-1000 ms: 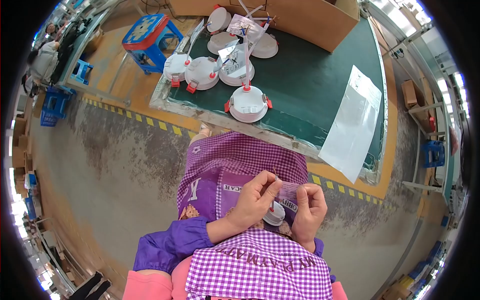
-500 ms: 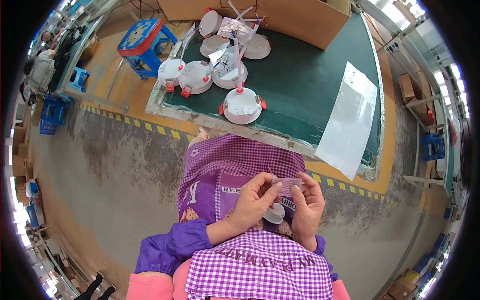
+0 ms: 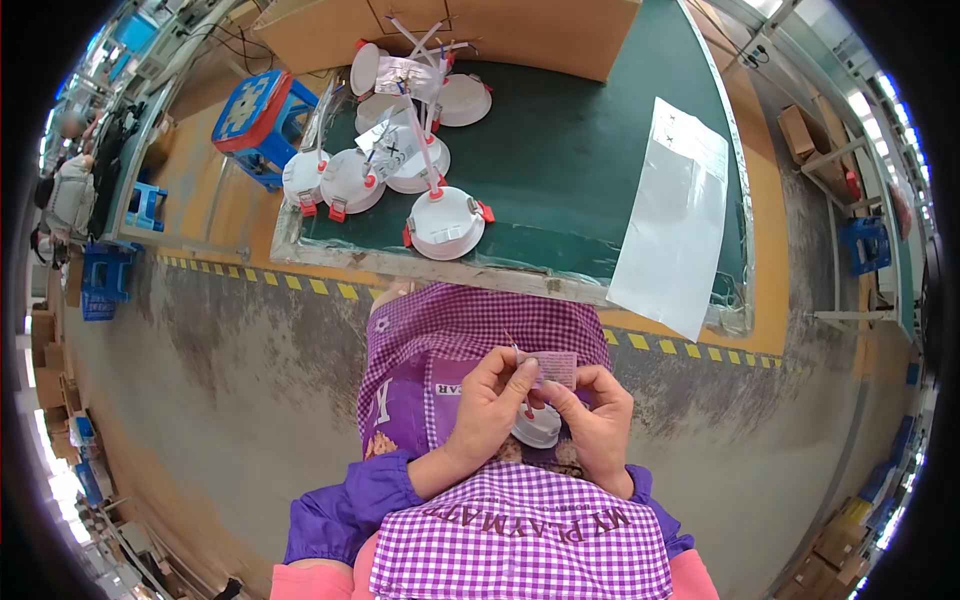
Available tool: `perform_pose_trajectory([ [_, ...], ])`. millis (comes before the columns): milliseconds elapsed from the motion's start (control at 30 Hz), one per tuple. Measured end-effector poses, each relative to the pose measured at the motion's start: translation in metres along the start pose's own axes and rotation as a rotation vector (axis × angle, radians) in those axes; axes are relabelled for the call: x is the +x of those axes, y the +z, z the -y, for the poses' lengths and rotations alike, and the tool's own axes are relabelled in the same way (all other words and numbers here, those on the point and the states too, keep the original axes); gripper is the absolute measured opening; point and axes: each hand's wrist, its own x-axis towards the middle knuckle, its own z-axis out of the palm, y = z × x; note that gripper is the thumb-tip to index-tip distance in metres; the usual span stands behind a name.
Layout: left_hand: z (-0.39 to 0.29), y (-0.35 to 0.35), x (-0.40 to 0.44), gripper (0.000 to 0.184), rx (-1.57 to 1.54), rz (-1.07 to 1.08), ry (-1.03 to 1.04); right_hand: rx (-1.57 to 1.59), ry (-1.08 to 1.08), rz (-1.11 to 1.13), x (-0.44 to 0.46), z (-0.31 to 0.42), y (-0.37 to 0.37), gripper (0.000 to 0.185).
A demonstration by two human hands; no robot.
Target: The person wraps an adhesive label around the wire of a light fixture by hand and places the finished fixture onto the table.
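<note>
Low in the frame, at the bottom centre, a purple checked apron (image 3: 520,540) covers the person's lap, and both hands work just above it. The left hand (image 3: 490,405) is pinched narrow, thumb and fingertips closed on the left end of a small printed label (image 3: 557,368); thin wire ends (image 3: 510,342) poke up just above the fingers. The right hand (image 3: 597,420) is curled, its thumb at the label's lower edge — whether it grips or only steadies, I cannot tell. Between and below the hands sits a round white fixture (image 3: 536,428), its sides partly hidden by the fingers.

Farther up, the pale front edge (image 3: 470,272) of the table runs across the middle of the frame, well apart from the hands. Near that edge stands one white fixture with red clips (image 3: 447,225); a stretch of green tabletop (image 3: 560,200) separates it from a whitish sheet (image 3: 672,220) at right, whose lower end overhangs the edge. More white fixtures (image 3: 352,182) crowd the table's upper left, some touching. Behind them rises a cardboard box (image 3: 530,40) — a blue-and-red stool (image 3: 250,112) stands off to its left.
</note>
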Motion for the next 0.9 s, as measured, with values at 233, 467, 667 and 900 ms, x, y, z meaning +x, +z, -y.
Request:
perform_pose_trajectory([
  [233,0.000,0.002,0.001,0.017,-0.003,-0.041,-0.007,0.061,0.037,0.032,-0.001,0.004,0.004,0.018],
  [467,0.002,-0.001,0.001,0.017,0.061,0.019,-0.040,-0.074,-0.037,-0.087,0.004,-0.006,-0.003,0.013],
  [667,0.006,-0.002,-0.001,0.016,0.116,0.038,-0.048,-0.179,-0.161,-0.135,0.003,-0.005,-0.003,0.015],
  [900,0.008,0.000,-0.001,0.016,0.153,0.012,-0.006,-0.433,-0.329,-0.121,0.002,0.013,0.002,0.013],
])
